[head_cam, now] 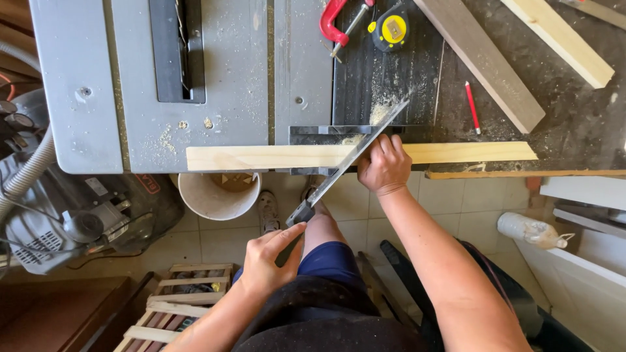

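Observation:
A long pale wooden strip (261, 157) lies across the front edge of the grey table saw top (228, 78) and a dark bench (574, 124). My right hand (385, 164) presses down on the strip beside a black mitre block (313, 132). A hand saw (355, 152) with a thin grey blade crosses the strip at a slant, its tip over a small heap of sawdust. My left hand (268, 259) holds the saw's dark handle end (301, 212) below the table edge, fingers stretched along it.
On the bench lie a red clamp (334, 19), a yellow tape measure (391, 29), a red pencil (472, 107) and two planks (486, 62). Below stand a beige bucket (218, 195), a vacuum with hose (39, 163), a slatted crate (176, 296) and a plastic bottle (528, 229).

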